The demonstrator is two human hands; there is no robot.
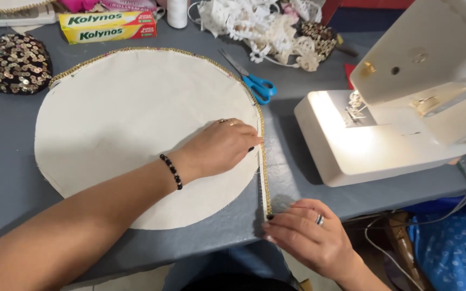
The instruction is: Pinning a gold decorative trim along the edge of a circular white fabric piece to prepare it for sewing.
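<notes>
A large round cream fabric piece (120, 118) lies flat on the grey table (6, 178), edged with a gold beaded trim (264, 161). My left hand (219, 146) presses down on the fabric's right edge, fingertips at the trim. My right hand (308, 237) pinches the loose lower end of the trim at the table's front edge, pulling it straight. A black bead bracelet sits on my left wrist, and a ring shows on each hand.
A white sewing machine (400, 108) with its lamp lit stands at the right. Blue-handled scissors (252, 78) lie behind the fabric. A yellow box (109, 27), a white thread spool (177, 13), white lace (260, 27) and a dark sequined piece (9, 64) line the back.
</notes>
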